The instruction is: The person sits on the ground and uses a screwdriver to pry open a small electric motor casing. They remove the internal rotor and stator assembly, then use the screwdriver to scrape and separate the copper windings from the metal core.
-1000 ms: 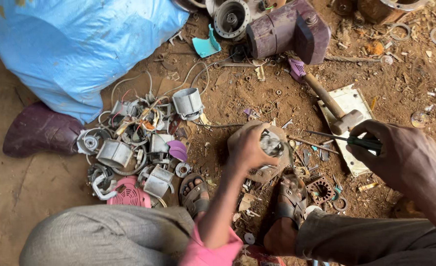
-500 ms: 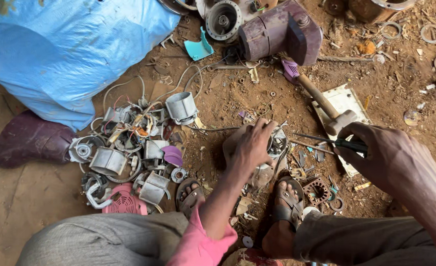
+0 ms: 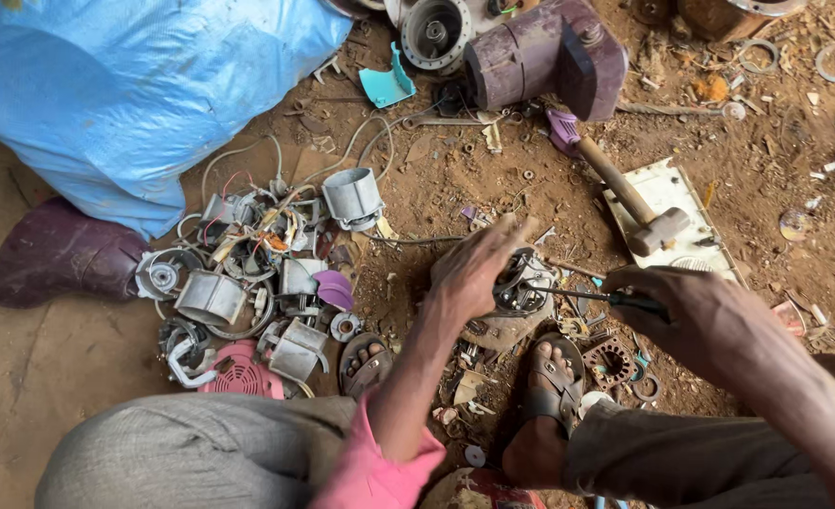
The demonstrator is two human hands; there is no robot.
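**A:** What did the left hand [image 3: 469,273] have?

**B:** It was pressed down on a small round motor part [image 3: 521,287] lying on the dirt, fingers curled over its near-left edge. Fingers were closed against it, thumb side hidden, so I'd call it clamped on the part.

**A:** And the right hand [image 3: 691,306]?

**B:** Fist closed around the dark handle of a screwdriver [image 3: 587,295]. The shaft ran left from the fist, and its tip met the motor part just right of the left hand's fingers.

**A:** What lay under the part?

**B:** A flat brownish slab; I couldn't tell what it was made of.

**A:** Anything close to the two hands?

**B:** A sandalled foot [image 3: 551,372] sat just below the part, between the two forearms. A second foot [image 3: 366,363] was below and left of the left hand. Above the right fist lay a hammer [image 3: 630,198], its head resting on a white panel [image 3: 667,188].

**A:** Farther out?

**B:** Left of the left hand, a heap of scrap [image 3: 248,292]: grey housings, wires, a red grille. Beyond the heap, a blue sack [image 3: 135,85]. Well above both hands, a purple motor body [image 3: 545,57].
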